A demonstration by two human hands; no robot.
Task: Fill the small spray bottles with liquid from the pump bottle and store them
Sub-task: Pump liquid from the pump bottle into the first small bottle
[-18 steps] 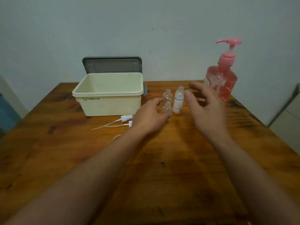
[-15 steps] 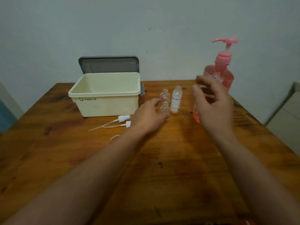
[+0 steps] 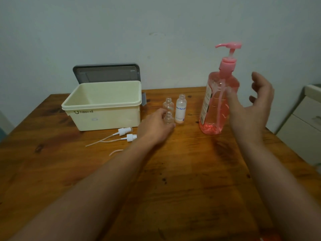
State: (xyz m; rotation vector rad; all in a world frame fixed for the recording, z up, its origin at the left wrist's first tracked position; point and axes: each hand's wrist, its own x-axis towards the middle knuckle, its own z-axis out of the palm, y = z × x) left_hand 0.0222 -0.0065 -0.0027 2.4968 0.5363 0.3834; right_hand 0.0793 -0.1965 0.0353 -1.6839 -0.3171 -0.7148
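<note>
The small spray bottle (image 3: 168, 119) is being pinched by the left hand (image 3: 155, 126), upright on the table (image 3: 191, 171). The right hand (image 3: 251, 110) is being held just beside the pump bottle (image 3: 215, 101), fingers spread wide, gripping nothing.

There is one tall pink pump bottle (image 3: 215, 105). Three small clear plastic spray bottles (image 3: 168, 105) (image 3: 169, 117) (image 3: 180, 109) are uncapped, two plain and one white-labelled. Two white spray heads (image 3: 124, 131) (image 3: 131, 137) have dip tubes, and a third thin white tube (image 3: 115, 151) shows with its head hidden. There is one cream plastic bin (image 3: 104, 115), one grey lid (image 3: 106, 73) and one wooden table (image 3: 173, 171).
</note>
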